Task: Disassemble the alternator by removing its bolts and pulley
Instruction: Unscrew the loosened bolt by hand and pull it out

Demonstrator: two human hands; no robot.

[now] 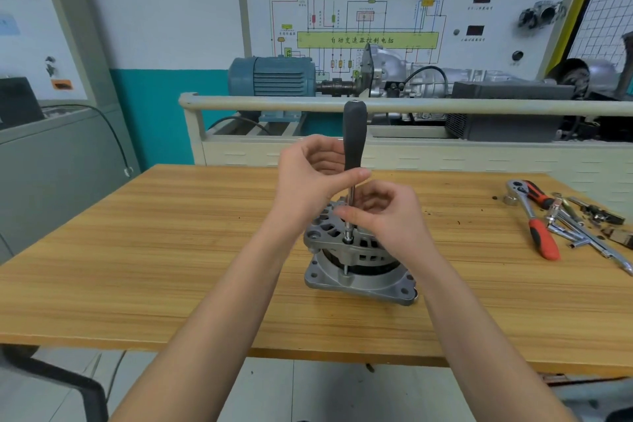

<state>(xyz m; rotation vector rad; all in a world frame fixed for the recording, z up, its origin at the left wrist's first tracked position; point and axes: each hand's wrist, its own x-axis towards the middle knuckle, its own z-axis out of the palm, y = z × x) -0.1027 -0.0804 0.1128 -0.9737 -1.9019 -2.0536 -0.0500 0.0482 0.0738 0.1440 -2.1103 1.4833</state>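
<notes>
Between the hands, the alternator [356,260] shows dull grey cast metal. Above them the driver's handle [355,137] looks matt black plastic, its shaft [350,212] bright polished metal. Beneath lies a table [171,250] of smooth, streaky wood grain.

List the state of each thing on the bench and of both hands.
Alternator: upright on table, housing still together.
Nut driver: vertical, tip on a bolt.
Left hand: pinches driver handle.
Right hand: pinches driver shaft.
Ratchet: lying unused at right.
</notes>
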